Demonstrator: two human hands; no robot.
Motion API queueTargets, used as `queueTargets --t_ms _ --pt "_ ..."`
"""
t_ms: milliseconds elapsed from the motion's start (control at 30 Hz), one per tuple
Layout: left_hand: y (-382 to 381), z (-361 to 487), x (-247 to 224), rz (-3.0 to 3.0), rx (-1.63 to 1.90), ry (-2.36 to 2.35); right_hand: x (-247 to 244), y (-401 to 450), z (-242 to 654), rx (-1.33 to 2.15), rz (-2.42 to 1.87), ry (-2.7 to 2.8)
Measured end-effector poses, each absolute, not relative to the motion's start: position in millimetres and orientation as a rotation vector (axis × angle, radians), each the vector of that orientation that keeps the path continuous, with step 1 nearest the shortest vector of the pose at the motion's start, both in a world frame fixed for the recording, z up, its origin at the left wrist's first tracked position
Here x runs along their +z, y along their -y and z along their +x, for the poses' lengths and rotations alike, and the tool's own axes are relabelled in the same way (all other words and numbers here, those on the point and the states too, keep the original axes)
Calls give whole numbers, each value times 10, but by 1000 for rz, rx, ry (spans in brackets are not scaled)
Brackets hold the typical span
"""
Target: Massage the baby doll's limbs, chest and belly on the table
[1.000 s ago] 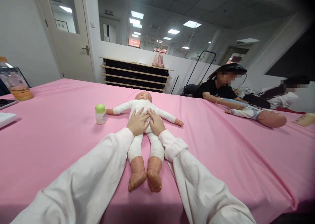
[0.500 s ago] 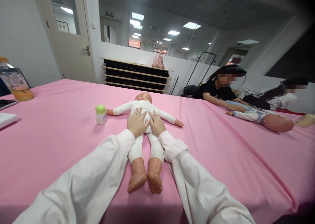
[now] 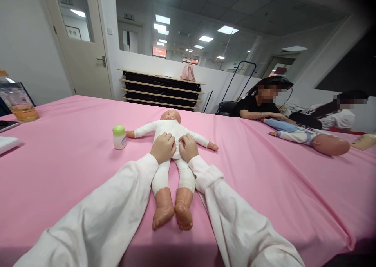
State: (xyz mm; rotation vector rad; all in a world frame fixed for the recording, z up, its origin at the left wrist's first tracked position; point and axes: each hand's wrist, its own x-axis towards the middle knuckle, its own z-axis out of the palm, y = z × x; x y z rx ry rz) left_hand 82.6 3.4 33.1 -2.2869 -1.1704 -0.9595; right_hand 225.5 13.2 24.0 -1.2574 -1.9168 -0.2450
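Doll (image 3: 167,127) w/ lower torso directly under L & R hands (image 3: 162,147), both curled, grip unclear.

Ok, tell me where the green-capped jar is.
In the head view, the green-capped jar stands upright on the pink cloth, left of the person's left hand, close beside the outstretched hand of the white doll.

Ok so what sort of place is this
Perhaps a childcare training room: a baby doll lies on the pink tablecloth, a second doll lies by another person, and an interior window shows another room.
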Motion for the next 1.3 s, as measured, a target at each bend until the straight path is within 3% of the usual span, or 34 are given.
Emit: queueTargets --t_ms 500,933,1300 --pt "-18 823 354 -2554 -995 1077 251 -127 2254 3 -1095 2034" --pt "-38 818 296 -2408 -1001 1552 233 -185 2250 129 -1323 2154" --pt "-60 792 244 -2211 -1361 1633 85 -268 2273 242 -1424 1632"
